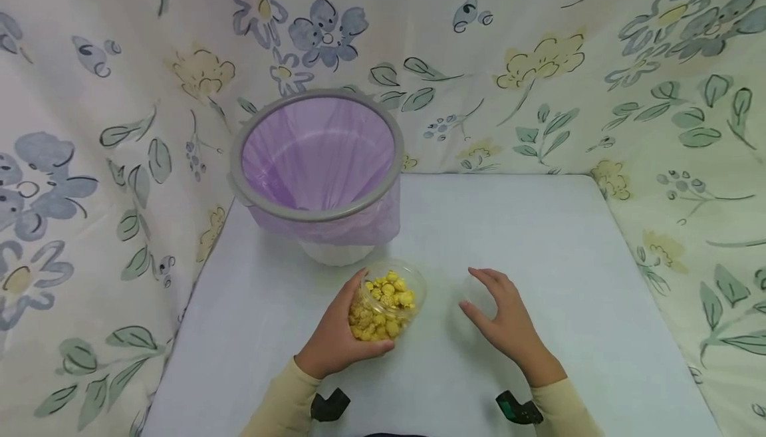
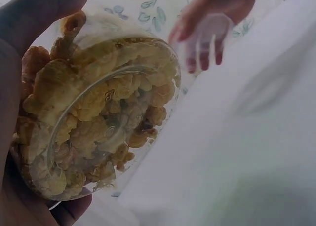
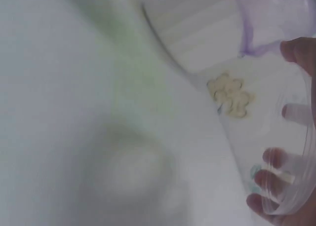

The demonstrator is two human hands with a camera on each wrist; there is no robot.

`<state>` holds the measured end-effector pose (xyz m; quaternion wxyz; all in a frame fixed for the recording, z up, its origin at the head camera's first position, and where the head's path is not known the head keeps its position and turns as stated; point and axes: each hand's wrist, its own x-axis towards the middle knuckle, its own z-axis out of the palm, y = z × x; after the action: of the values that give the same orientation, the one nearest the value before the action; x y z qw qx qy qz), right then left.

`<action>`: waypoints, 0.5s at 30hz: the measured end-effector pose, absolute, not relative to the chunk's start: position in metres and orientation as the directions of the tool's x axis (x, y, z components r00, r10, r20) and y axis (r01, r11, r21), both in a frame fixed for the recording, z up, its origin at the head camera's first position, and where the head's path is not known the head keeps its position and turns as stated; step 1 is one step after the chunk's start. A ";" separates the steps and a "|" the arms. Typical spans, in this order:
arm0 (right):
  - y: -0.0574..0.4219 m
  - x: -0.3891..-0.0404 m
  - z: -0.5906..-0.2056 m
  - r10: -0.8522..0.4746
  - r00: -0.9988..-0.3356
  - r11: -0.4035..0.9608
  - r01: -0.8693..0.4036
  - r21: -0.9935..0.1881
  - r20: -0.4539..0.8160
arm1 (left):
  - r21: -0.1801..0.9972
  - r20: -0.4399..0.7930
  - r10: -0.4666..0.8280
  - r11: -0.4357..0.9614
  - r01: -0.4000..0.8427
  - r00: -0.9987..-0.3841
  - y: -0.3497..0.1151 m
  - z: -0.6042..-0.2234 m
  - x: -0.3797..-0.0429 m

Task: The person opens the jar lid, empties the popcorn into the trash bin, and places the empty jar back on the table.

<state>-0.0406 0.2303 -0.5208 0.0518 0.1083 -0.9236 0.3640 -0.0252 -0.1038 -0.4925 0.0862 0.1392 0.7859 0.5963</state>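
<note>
Gripping with the left hand (image 1: pixel 342 334), at 6 o'clock, a tub (image 1: pixel 378 322) of popcorn (image 1: pixel 391 289); pinching with the right hand (image 1: pixel 511 320), at 4 o'clock, a lid (image 2: pixel 213 31). Better to hold the tub upright, without squeezing; farther, at 10 o'clock, a bin (image 1: pixel 326 213).

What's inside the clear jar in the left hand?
Yellow popcorn sits inside the clear jar; the top pieces show, but those in the middle are covered by other pieces.
</note>
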 end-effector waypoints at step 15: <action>0.246 -0.045 -0.557 -0.157 -0.983 0.870 -0.183 -0.459 0.095 | 0.948 0.045 0.288 0.289 0.132 -0.956 -0.114 -0.502 -0.025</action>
<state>-0.0450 0.2457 -0.5570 0.0273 0.0878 -0.9665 0.2397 -0.0247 -0.1137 -0.5021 0.0674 0.1313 0.8001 0.5814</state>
